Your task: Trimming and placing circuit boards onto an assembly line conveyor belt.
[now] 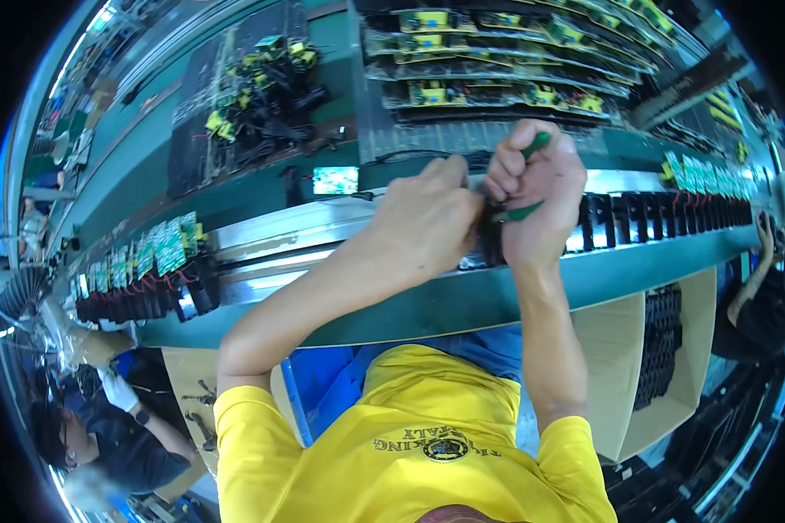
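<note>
In front of my chest, my two hands meet over a metal rail (296, 240) that runs along the bench. My right hand (541, 196) is closed around a hand tool with two green handles (525, 212), which looks like pliers or cutters; its jaws are hidden. My left hand (432, 213) has its fingers curled in beside the tool, and what they pinch is hidden behind the knuckles. Between and below the hands sits a black case (491, 240), partly covered. A green circuit board (335, 180) lies just beyond my left forearm.
Black cases (645, 218) line the rail at right; more with circuit boards (161, 248) stand at left. Beyond are a pile of cabled parts (270, 113) and stacked trays (497, 52). A cardboard box (615, 383) and blue bin (314, 388) flank me. Co-workers sit at both sides.
</note>
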Demonstrator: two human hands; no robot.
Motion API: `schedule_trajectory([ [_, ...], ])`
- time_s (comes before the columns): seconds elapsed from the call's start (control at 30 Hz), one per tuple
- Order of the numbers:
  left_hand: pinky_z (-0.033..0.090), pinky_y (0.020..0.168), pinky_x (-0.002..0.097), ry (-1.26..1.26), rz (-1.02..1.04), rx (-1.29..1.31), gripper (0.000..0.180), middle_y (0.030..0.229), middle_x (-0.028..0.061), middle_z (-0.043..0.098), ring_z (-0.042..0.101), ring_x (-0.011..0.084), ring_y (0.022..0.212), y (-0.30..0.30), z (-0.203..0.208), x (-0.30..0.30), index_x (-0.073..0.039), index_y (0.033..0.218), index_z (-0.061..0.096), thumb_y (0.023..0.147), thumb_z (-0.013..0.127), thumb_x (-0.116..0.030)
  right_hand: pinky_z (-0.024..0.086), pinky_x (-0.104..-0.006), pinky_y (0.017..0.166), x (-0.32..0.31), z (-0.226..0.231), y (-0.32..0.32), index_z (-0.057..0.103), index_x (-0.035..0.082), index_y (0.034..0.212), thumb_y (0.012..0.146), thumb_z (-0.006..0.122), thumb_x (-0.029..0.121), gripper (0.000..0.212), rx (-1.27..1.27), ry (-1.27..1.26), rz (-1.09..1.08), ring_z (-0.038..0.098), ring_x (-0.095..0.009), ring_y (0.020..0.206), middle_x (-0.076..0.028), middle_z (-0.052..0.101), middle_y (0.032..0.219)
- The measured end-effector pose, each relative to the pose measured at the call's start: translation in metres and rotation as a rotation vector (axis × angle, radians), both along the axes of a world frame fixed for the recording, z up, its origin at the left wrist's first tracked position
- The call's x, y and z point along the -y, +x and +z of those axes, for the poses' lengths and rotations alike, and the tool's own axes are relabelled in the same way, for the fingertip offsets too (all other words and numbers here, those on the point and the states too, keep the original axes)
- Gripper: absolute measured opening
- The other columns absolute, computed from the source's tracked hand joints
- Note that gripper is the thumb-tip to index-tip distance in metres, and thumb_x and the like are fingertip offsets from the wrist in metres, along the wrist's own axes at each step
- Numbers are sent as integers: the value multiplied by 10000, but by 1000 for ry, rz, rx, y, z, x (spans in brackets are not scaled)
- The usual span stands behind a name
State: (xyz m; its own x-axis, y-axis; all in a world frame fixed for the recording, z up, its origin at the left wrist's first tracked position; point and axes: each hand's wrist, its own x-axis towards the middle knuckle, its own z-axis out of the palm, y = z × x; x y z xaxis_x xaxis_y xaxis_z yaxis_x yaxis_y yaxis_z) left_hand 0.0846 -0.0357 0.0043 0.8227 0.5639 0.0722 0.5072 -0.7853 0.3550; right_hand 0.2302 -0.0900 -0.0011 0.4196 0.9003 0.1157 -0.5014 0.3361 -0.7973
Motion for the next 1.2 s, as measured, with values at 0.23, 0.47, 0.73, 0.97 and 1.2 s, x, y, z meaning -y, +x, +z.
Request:
schedule_trajectory([
  [0.23, 530, 702, 415, 79, 17, 83, 102, 1064, 81, 600, 640, 296, 935, 0, -8, 4, -97, 871, 786, 858, 814, -195, 312, -289, 635, 2, -19, 7, 557, 124, 1025, 1171, 459, 347, 284, 132, 76, 22, 367, -102, 711, 10, 452, 824],
  [0.47, 538, 744, 399, 124, -19, 138, 116, 1039, 78, 613, 637, 284, 946, -17, 1, -3, -94, 887, 774, 874, 787, -209, 286, -307, 596, -1, -8, 2, 571, 124, 1000, 1160, 448, 272, 250, -36, 152, 25, 360, -120, 686, 3, 449, 803],
  [0.73, 588, 912, 439, 345, 487, -115, 232, 1175, 110, 805, 755, 327, 962, -211, 128, -142, -77, 1137, 854, 996, 710, -191, 359, -320, 649, 70, 56, 12, 604, 142, 1095, 1160, 459, 503, 395, 288, 520, -16, 414, -140, 715, -12, 499, 874],
  [0.97, 596, 1003, 455, 659, 826, -387, 346, 1342, 179, 782, 749, 391, 1123, -411, 117, -248, -39, 1351, 780, 1043, 739, -192, 379, -316, 668, 87, 32, -3, 568, 101, 1087, 1135, 588, 451, 353, 251, 255, 70, 425, -152, 738, -40, 523, 888],
  [1.2, 594, 783, 431, 108, 442, -404, 471, 898, 139, 814, 752, 324, 785, -138, 68, -96, -30, 1164, 826, 1023, 757, -475, 369, -300, 660, 92, 26, 3, 558, 82, 1076, 1106, 563, 322, 242, 238, 180, 6, 427, -153, 739, -52, 521, 889],
])
